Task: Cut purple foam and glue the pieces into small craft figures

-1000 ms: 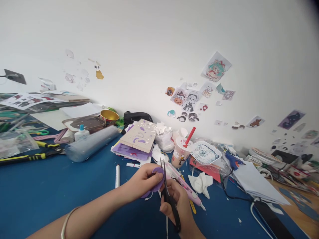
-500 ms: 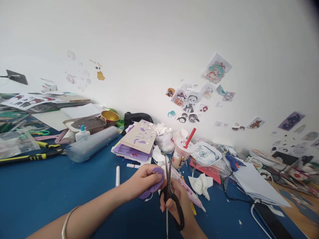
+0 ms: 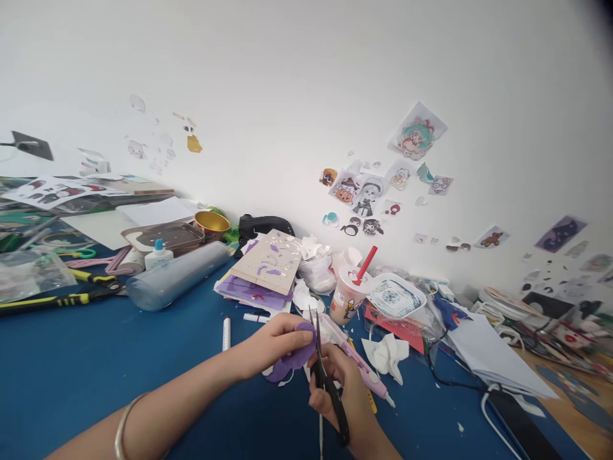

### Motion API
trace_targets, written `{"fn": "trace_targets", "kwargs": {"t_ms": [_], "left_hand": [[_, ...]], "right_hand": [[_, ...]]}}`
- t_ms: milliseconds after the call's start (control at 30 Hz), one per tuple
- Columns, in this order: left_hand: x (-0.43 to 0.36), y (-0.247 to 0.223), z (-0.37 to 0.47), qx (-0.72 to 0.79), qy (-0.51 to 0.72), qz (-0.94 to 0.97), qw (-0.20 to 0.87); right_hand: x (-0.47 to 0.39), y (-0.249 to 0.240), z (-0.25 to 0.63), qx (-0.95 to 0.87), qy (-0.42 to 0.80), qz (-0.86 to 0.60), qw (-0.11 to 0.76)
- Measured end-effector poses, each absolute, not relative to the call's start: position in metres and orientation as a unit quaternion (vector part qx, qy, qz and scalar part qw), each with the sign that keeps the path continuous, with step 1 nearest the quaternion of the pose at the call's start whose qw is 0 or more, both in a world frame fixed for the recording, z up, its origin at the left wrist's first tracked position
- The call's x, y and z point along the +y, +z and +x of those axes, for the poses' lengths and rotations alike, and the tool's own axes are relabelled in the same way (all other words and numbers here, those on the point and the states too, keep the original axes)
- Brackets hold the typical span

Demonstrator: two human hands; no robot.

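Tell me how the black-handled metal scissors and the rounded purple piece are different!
The black-handled metal scissors are long and pointed; the rounded purple piece has a curved edge. The right hand holds the scissors; the left hand holds the purple piece. Both are above the blue tabletop.

A plain white wall point(image 3: 268, 89) fills the upper half of the view, bare toward the top and dotted lower down with paper cutouts. At left are faint pale shapes point(image 3: 137, 149) and a golden-yellow piece point(image 3: 194, 144); right of centre, a sheet with a teal-haired figure point(image 3: 417, 132) sits tilted above a cluster of small characters. Farther right are a brown bear point(image 3: 492, 239) and a purple card point(image 3: 561, 232). Below lies a deep blue surface point(image 3: 158, 358). Wood point(image 3: 601, 441) shows at its right edge, perhaps tabletop, perhaps floor. The light is soft, the wall greyer toward the right.
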State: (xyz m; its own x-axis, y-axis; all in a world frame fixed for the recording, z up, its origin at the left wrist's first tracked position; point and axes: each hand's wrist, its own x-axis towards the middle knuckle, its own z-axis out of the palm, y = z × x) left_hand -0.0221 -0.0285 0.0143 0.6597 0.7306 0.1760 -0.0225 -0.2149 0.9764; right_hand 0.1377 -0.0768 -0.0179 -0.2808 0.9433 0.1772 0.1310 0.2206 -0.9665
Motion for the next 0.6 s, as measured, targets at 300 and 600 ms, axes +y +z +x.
{"fn": "trace_targets", "kwargs": {"t_ms": [300, 600], "left_hand": [[-0.0283, 0.0156, -0.0227, 0.277, 0.3, 0.747, 0.525], [-0.0279, 0.0141, -0.022, 0.277, 0.295, 0.759, 0.511]], "right_hand": [[-0.0782, -0.0157, 0.138, -0.661, 0.461, -0.418, 0.42], [-0.0774, -0.0207, 0.1356, -0.638, 0.468, -0.421, 0.443]]}}
